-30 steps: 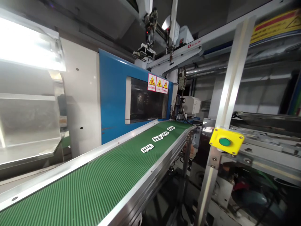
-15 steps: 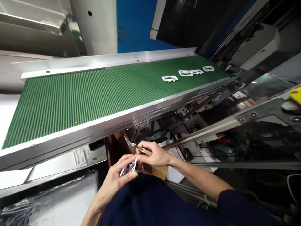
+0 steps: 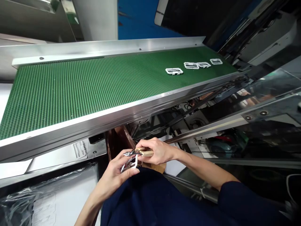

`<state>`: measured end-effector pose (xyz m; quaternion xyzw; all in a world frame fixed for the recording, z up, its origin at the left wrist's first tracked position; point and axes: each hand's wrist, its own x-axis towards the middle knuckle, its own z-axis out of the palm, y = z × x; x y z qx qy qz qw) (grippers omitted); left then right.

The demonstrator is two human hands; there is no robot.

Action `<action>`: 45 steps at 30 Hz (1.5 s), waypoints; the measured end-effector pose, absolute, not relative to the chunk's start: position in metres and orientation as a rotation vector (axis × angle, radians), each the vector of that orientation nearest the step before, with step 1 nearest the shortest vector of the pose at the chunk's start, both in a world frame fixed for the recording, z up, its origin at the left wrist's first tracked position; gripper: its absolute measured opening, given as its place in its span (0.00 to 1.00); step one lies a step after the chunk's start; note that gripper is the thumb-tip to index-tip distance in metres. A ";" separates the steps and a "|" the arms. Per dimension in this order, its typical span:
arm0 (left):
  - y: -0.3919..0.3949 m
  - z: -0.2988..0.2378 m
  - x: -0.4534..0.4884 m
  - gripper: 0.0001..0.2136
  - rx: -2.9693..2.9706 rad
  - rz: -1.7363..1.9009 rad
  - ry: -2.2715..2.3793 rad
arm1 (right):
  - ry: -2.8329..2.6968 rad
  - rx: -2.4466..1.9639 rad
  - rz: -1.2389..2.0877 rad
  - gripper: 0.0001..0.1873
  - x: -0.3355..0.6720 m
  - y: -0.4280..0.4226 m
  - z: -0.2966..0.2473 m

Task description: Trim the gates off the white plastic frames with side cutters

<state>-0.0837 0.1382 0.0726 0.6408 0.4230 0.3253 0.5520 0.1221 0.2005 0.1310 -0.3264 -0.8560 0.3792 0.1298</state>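
Note:
My left hand [image 3: 113,175] is closed around a white plastic frame part [image 3: 136,161], held in front of my body with the fingers covering much of it. In my right hand [image 3: 162,151] is a pair of nippers [image 3: 146,153] with beige handles. Their metal jaws point left and lie at the upper edge of the part, close to my left fingertips. Whether the jaws touch the plastic is too small to tell.
Several similar white frame parts [image 3: 174,71] lie toward the far right of a green conveyor belt [image 3: 77,94] with metal side rails. A plastic-lined box [image 3: 68,191] stands at lower left. Below the belt hangs a brown bag [image 3: 115,141]. Metal machine framing [image 3: 218,125] runs along the right.
The nippers have swung so that their jaws point left over the white part, and both handles now show. My view has shifted slightly; the left hand keeps its grip.

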 end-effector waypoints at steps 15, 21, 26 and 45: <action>0.137 0.075 -0.084 0.15 1.308 0.710 0.927 | -2.551 -0.793 1.119 0.17 0.121 0.198 0.117; 0.138 0.080 -0.083 0.16 1.290 0.675 0.897 | -2.666 -0.772 1.157 0.14 0.120 0.202 0.127; 0.139 0.086 -0.084 0.16 1.402 0.657 0.876 | -2.861 -0.696 1.142 0.15 0.116 0.205 0.135; 0.125 0.061 -0.091 0.19 0.910 0.825 0.730 | -2.427 -1.019 1.213 0.08 0.115 0.208 0.131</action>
